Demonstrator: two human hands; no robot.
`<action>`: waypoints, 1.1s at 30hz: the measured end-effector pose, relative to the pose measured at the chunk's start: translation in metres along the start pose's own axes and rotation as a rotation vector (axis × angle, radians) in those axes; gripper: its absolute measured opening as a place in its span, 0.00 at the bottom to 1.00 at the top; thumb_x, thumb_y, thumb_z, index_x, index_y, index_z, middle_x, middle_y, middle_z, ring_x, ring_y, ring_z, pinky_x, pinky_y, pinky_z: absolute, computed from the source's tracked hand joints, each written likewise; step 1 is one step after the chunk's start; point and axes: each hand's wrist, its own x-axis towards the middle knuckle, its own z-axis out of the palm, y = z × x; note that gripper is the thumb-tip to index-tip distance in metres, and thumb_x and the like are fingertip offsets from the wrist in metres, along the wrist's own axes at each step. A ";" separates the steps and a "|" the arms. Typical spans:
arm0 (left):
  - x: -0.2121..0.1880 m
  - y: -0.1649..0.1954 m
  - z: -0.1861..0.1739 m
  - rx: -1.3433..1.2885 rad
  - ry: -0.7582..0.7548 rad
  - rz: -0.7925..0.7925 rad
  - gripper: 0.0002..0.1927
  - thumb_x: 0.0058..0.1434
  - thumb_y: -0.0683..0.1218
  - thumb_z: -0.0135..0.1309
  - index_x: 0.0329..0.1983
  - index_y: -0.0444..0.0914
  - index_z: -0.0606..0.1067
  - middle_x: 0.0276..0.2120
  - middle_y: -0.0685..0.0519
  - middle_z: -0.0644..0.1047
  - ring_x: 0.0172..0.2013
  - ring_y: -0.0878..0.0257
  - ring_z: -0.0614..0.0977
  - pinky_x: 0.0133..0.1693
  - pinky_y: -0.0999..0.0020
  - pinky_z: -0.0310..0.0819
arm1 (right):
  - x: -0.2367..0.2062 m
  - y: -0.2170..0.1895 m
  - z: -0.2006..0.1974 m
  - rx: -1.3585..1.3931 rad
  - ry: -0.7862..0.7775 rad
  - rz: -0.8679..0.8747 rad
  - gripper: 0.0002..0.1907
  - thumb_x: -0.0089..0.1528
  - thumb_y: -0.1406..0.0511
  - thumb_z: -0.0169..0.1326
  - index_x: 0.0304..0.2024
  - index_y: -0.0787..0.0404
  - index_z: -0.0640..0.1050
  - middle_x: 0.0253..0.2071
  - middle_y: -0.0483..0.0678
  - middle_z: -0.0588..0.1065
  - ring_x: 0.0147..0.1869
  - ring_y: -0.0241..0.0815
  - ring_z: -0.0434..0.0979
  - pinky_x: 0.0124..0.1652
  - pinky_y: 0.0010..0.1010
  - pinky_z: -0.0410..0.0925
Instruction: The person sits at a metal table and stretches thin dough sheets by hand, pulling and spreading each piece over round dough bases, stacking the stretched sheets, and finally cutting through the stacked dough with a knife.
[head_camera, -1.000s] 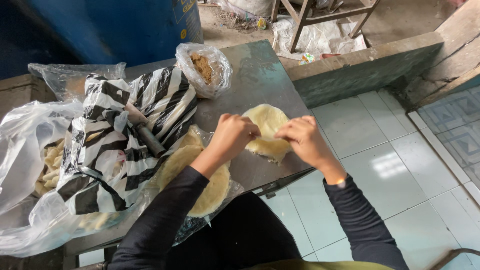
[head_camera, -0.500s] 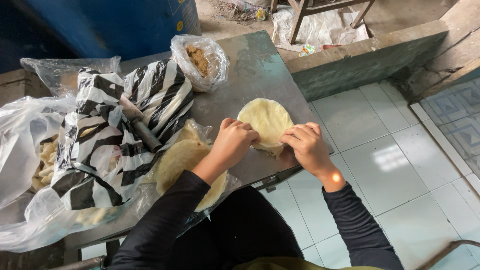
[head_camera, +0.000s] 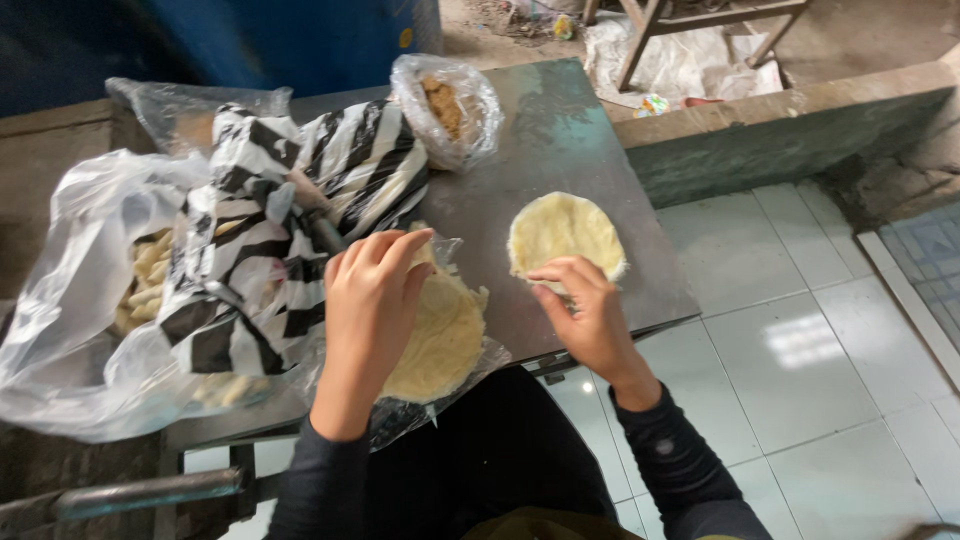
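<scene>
A round pale-yellow dough sheet (head_camera: 565, 233) lies flat on the grey metal table (head_camera: 560, 120). My right hand (head_camera: 585, 315) touches its near edge with the fingertips. My left hand (head_camera: 372, 300) hovers with fingers apart over a stack of similar dough sheets (head_camera: 445, 335) that rest on clear plastic. Neither hand grips anything.
A black-and-white striped bag (head_camera: 270, 220) and a clear plastic bag of pale pieces (head_camera: 90, 290) lie at the left. A clear bag with brown filling (head_camera: 450, 105) stands at the back. A blue barrel (head_camera: 300, 40) is behind. White floor tiles (head_camera: 800, 350) lie right of the table.
Both hands worked the dough sheet together before. My left hand has moved away to the left over the stack, and the sheet now lies flat and round.
</scene>
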 end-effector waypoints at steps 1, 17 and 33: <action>-0.011 0.001 -0.007 0.036 0.021 -0.062 0.18 0.60 0.43 0.61 0.54 0.42 0.77 0.46 0.53 0.78 0.48 0.53 0.79 0.50 0.55 0.67 | 0.005 -0.008 0.012 0.051 -0.029 0.047 0.09 0.62 0.72 0.59 0.46 0.61 0.80 0.44 0.49 0.78 0.49 0.47 0.79 0.48 0.35 0.71; -0.140 -0.013 -0.028 -0.065 0.104 -0.548 0.10 0.64 0.41 0.59 0.48 0.36 0.74 0.40 0.44 0.77 0.36 0.47 0.82 0.36 0.58 0.76 | 0.031 -0.073 0.087 0.092 -0.375 -0.244 0.16 0.56 0.69 0.65 0.45 0.60 0.78 0.50 0.52 0.73 0.55 0.54 0.74 0.51 0.40 0.69; -0.166 0.010 -0.014 -0.211 -0.091 -0.842 0.34 0.47 0.51 0.72 0.52 0.38 0.67 0.32 0.52 0.75 0.27 0.56 0.80 0.30 0.61 0.75 | 0.008 -0.062 0.089 0.335 -0.797 -0.232 0.11 0.54 0.71 0.64 0.39 0.61 0.81 0.42 0.48 0.74 0.48 0.50 0.77 0.44 0.36 0.71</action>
